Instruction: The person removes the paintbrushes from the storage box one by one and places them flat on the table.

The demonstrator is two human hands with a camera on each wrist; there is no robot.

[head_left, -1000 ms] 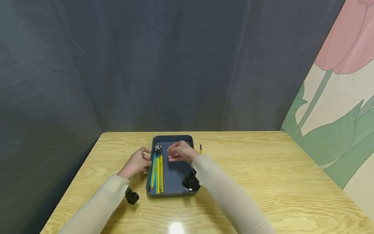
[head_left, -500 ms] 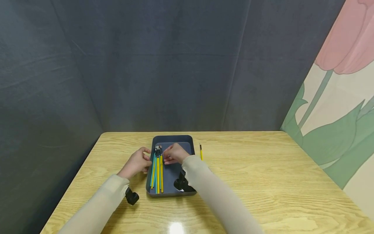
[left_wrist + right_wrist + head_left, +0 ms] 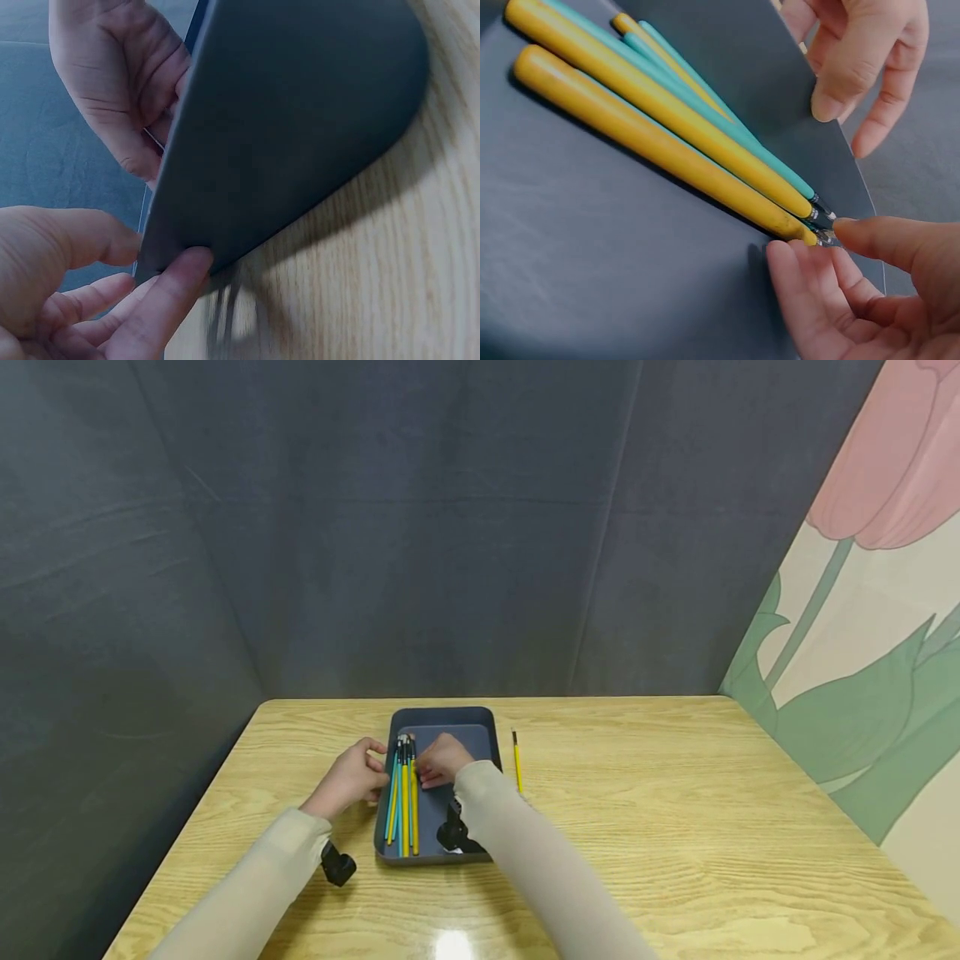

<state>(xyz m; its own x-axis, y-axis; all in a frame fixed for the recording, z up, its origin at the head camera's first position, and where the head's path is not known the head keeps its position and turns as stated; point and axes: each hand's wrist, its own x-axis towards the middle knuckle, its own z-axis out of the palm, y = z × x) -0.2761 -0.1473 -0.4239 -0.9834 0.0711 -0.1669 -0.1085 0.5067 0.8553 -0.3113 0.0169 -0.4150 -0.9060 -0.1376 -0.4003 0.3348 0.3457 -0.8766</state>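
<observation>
A dark grey tray (image 3: 442, 715) holds several yellow and turquoise paintbrushes (image 3: 405, 810) lying side by side along its left wall, bristle ends toward the back. My left hand (image 3: 354, 781) grips the tray's left wall, thumb at the rim and fingers against the outer face, as the left wrist view shows. Inside the tray, my right hand (image 3: 444, 760) pinches the rightmost yellow paintbrush (image 3: 660, 146) near its metal collar, between thumb and fingertips. Its bristles are hidden behind the thumb in the right wrist view.
Another yellow paintbrush (image 3: 517, 758) lies on the wooden table (image 3: 675, 827), just right of the tray and partly covered by the right sleeve. A dark curtain (image 3: 450, 543) stands behind the table. A flower-painted wall (image 3: 862, 693) is at the right.
My right hand has moved left and slightly toward me across the tray, reaching the rightmost brush. More of the brush on the table shows. The left hand stays in place.
</observation>
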